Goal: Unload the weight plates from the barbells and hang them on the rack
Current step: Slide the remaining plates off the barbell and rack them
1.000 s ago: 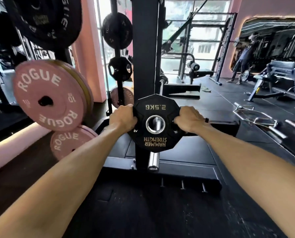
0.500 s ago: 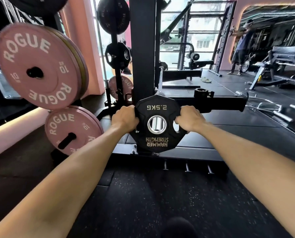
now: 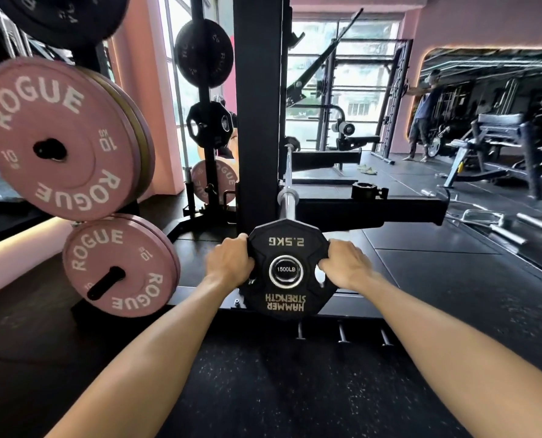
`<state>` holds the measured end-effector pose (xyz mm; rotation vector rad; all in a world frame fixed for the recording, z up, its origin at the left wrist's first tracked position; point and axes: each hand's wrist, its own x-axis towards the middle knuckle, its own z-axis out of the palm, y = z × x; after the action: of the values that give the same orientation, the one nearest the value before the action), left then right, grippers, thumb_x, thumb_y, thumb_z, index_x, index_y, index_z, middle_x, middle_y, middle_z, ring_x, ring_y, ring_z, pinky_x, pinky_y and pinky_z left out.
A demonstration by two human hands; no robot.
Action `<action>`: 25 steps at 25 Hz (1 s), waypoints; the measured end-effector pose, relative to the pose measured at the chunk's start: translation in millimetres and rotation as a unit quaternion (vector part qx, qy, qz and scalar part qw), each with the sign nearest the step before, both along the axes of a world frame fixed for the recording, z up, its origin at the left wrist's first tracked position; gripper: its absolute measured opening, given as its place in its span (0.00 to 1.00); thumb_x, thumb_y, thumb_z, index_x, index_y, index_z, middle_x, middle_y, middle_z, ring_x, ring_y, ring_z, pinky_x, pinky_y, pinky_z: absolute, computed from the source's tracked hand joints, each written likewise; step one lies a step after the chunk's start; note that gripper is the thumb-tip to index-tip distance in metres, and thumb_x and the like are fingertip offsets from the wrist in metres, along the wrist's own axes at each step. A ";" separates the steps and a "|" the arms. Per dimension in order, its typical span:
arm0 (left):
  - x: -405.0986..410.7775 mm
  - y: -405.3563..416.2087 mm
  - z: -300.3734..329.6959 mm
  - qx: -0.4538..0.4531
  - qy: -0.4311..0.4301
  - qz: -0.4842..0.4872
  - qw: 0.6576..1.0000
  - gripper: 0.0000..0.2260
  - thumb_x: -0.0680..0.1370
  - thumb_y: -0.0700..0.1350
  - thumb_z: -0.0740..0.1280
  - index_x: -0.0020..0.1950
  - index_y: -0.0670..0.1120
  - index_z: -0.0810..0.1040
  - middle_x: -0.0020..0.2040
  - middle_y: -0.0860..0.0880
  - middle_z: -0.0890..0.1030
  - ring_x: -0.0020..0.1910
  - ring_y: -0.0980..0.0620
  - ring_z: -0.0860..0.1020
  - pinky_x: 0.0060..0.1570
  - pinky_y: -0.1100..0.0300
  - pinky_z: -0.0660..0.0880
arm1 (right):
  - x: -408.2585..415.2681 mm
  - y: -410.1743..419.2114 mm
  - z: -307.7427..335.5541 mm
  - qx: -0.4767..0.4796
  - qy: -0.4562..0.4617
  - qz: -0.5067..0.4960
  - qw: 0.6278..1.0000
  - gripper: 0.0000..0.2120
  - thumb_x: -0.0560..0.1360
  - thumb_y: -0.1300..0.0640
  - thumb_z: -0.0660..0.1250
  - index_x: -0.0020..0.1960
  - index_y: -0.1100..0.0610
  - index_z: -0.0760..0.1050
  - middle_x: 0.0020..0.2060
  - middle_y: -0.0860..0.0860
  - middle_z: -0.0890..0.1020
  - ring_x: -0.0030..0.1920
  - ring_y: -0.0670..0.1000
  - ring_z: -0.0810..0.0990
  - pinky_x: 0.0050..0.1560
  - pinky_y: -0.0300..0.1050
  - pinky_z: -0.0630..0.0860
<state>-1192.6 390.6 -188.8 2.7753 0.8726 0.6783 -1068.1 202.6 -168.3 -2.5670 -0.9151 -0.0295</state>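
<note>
Plate (image 3: 286, 269) sits at the very end of the bar (image 3: 288, 197), its hub ring level with the end cap that reads 1500LB, so by my reckoning it is almost off the sleeve. My left hand (image 3: 230, 263) grips its left edge with the fingers curled round the rim, and my right hand (image 3: 345, 263) grips the right edge the same way, fingers hooked over near the cut-out. Both hands hold at about the same height, which is what I want.

To finish this step well, I should draw the plate straight along the line of the bar, toward me, and keep its face square. If I let one side lead, the hub may bind on the sleeve. It is marked 2.5KG, so it should be light; the main risk I see is that it drops a little once the hub clears the cap, so I keep my wrists firm and ready to take the weight.

Next I need a free peg. The pink plates (image 3: 58, 137) hang on pegs to my left, and the post (image 3: 205, 128) behind carries black plates, one (image 3: 209, 124) shaped much like mine. That post looks the likely home, though I cannot tell how much peg is free there.
</note>
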 end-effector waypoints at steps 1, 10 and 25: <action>-0.2 -2.3 0.0 0.010 -0.005 0.003 1.000 0.09 0.72 0.40 0.62 0.51 0.43 0.71 0.51 0.39 0.81 0.52 0.33 0.78 0.42 0.50 0.69 | 0.6 0.2 -2.6 0.008 -0.003 -0.002 1.000 0.04 0.72 0.58 0.63 0.45 0.58 0.70 0.43 0.54 0.76 0.45 0.60 0.75 0.42 0.45 0.67; 3.4 -2.0 -10.0 -0.037 -0.019 -0.005 0.999 0.10 0.78 0.41 0.62 0.54 0.43 0.62 0.51 0.38 0.79 0.51 0.34 0.78 0.41 0.51 0.67 | 12.1 10.9 -13.9 0.036 -0.045 -0.002 0.998 0.07 0.77 0.57 0.62 0.52 0.59 0.67 0.50 0.57 0.80 0.47 0.62 0.77 0.43 0.48 0.69; 149.9 100.2 -4.7 -0.097 0.085 -0.009 0.992 0.10 0.82 0.48 0.54 0.54 0.44 0.55 0.42 0.42 0.79 0.30 0.41 0.79 0.43 0.49 0.76 | 153.6 117.3 -9.9 -0.108 -0.118 -0.053 0.986 0.18 0.82 0.46 0.53 0.61 0.60 0.57 0.45 0.57 0.80 0.46 0.61 0.81 0.42 0.49 0.67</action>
<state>-1042.7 490.8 -193.6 2.6899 0.8907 0.3363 -914.5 319.9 -178.3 -2.8584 -0.9066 -0.2848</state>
